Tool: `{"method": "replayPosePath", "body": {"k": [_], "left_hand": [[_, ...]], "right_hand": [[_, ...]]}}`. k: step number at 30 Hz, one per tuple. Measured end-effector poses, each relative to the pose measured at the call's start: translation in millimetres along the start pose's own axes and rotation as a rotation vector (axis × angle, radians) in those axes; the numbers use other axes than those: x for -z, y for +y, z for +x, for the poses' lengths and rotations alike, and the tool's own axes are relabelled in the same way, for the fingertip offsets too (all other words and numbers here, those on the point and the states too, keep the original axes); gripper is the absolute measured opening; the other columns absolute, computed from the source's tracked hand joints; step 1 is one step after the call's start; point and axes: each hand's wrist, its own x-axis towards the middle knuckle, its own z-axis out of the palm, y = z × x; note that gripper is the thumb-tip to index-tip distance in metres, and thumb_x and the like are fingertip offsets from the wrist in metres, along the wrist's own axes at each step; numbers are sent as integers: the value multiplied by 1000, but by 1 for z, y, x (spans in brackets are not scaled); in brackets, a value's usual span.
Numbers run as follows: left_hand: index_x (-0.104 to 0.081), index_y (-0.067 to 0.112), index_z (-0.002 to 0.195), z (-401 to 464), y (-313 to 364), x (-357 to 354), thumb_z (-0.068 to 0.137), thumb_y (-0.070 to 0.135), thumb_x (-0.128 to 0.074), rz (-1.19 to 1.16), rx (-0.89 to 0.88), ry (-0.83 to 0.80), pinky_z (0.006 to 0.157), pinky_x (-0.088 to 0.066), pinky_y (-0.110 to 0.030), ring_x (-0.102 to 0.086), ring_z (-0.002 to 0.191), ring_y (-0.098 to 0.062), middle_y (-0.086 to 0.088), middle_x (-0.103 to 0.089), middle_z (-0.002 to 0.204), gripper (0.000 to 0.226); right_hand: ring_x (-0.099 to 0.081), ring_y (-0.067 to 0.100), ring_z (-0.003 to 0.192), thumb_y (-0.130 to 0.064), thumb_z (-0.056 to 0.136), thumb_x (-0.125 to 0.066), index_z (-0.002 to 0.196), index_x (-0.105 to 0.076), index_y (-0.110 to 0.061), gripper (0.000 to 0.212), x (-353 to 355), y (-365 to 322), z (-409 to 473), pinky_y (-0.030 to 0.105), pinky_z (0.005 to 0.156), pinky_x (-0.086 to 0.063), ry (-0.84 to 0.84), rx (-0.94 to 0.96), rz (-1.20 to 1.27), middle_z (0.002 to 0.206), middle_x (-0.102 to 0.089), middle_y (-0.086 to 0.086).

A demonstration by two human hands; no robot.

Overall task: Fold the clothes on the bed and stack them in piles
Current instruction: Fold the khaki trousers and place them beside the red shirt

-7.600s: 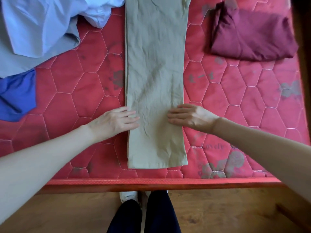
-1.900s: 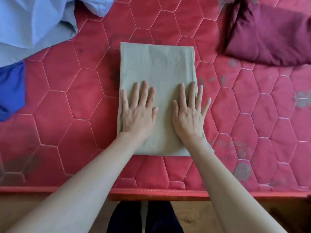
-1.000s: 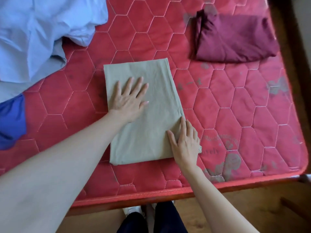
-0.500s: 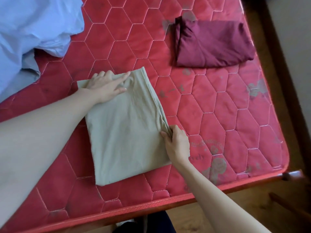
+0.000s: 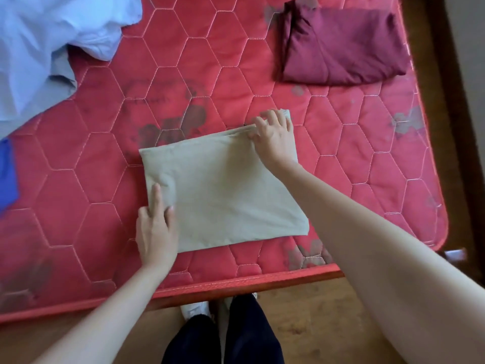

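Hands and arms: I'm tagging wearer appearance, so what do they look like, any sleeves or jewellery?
Both forearms are bare up to the frame edge, with no sleeves in view. The left hand and right hand wear no gloves, and no rings, watch or bracelets show. Nails look short and unpainted.

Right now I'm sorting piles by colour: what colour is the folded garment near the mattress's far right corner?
Maroon folded garment, plain, without pattern; the head view shows it.

Red quilted mattress (image 5: 236, 61) bears dark stains. Wooden floor (image 5: 315, 324) lies below its near edge. Dark wooden frame (image 5: 451, 127) runs along its right side.
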Motion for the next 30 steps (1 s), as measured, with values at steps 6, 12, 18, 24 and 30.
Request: {"method": "replayPosePath", "body": {"k": [6, 12, 18, 24, 30], "left_hand": [[-7, 41, 151, 57, 6, 15, 97, 36, -48, -62, 5, -137, 94, -38, -45, -49, 106, -40, -21, -42, 116, 69], [-2, 38, 152, 56, 6, 16, 100, 34, -39, 13, -35, -212, 88, -39, -49, -49, 110, -42, -24, -47, 120, 64], [-1, 38, 152, 25, 11, 8, 100, 30, -43, -46, 36, -247, 91, -39, -47, -44, 119, -39, -19, -41, 140, 68], [-2, 39, 152, 5, 78, -27, 99, 29, -44, -115, 36, -204, 92, -41, -45, -46, 116, -40, -22, -43, 131, 68], [-2, 44, 151, 0, 203, -95, 99, 30, -45, -156, -63, -292, 91, -41, -44, -49, 113, -42, -20, -42, 127, 69]], "right_hand": [[-33, 29, 132, -42, 98, -43, 151, -21, -31, 58, 0, 24, -90, 42, 102, -34, -72, -398, 263, 146, -34, 8], [-53, 25, 89, -51, 96, -43, 147, -10, -52, 61, -2, 30, -142, 33, 71, -35, -159, -488, 492, 104, -45, 4], [-52, 30, 116, -41, 95, -52, 148, -10, -50, 68, 9, 58, -133, 39, 91, -41, -251, -399, 616, 131, -53, 9], [-57, 28, 109, -41, 93, -55, 147, -14, -52, 69, 27, 133, -127, 44, 91, -45, -192, -375, 579, 122, -58, 7], [-52, 32, 120, -41, 94, -53, 150, -11, -46, 70, 60, 271, -132, 41, 89, -42, -193, -454, 482, 139, -51, 8]]}}
